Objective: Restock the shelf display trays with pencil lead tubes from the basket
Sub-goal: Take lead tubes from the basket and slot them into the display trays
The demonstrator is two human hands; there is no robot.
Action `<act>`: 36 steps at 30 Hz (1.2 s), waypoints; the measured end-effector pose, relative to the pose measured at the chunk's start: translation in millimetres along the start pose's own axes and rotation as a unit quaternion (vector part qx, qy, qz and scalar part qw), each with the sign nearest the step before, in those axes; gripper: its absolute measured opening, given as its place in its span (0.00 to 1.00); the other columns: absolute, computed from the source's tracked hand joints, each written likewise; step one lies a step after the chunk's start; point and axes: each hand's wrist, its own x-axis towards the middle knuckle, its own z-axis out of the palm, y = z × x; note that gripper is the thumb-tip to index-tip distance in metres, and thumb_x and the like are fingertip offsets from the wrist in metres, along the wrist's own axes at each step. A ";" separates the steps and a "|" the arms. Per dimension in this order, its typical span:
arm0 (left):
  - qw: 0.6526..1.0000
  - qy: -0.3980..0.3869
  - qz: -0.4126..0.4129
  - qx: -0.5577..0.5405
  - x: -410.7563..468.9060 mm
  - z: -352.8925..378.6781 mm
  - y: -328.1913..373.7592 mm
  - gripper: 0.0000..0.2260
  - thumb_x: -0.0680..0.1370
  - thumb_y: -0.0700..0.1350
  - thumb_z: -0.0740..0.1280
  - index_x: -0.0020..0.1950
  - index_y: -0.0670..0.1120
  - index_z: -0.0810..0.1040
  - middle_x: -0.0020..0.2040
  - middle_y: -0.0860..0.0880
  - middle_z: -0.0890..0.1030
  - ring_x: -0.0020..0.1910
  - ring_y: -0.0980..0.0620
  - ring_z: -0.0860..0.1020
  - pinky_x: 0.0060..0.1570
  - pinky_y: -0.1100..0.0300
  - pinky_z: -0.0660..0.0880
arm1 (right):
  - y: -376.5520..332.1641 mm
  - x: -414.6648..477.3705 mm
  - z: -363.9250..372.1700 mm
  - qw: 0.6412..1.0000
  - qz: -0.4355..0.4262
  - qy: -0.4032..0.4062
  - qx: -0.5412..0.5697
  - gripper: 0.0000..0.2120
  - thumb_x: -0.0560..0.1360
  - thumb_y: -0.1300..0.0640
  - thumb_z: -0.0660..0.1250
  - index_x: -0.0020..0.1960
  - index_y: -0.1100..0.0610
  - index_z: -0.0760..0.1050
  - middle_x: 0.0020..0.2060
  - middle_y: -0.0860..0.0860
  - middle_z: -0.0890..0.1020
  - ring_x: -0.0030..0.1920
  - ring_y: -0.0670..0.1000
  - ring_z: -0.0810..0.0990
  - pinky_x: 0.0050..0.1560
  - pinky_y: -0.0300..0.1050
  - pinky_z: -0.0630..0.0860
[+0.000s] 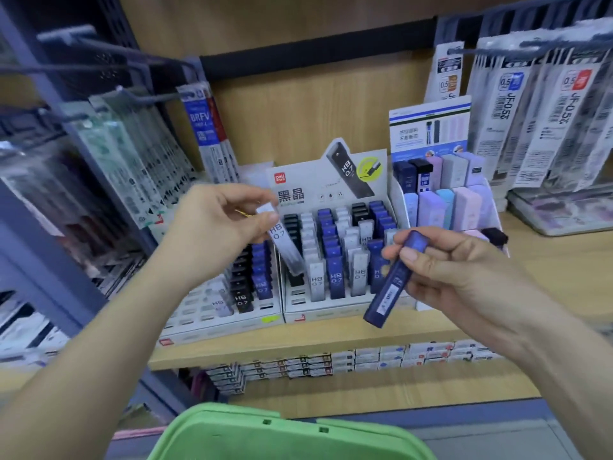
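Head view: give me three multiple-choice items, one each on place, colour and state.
1. Where is the green basket?
A) on the shelf
B) at the bottom edge, below the hands
C) hanging on a hook
2. What colour is the lead tube in the right hand?
A) blue
B) pink
C) black
3. The left hand is:
A) open and empty
B) flat on a tray
C) pinching a clear HB 0.7 tube
Answers: 1 B, its rim shows under both forearms; 2 A, dark blue body and cap; 3 C, thumb and fingers close on its top end.
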 end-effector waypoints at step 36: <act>0.963 -0.152 0.073 0.210 58.0 110.5 3.7 0.06 0.71 0.47 0.75 0.48 0.52 0.85 0.35 0.63 0.80 0.35 0.70 0.76 0.39 0.80 0.68 | -7.3 14.3 -43.0 0.994 -0.012 0.088 0.056 0.08 0.72 0.61 0.67 0.50 0.61 0.80 0.36 0.58 0.79 0.35 0.55 0.83 0.27 0.37 0.74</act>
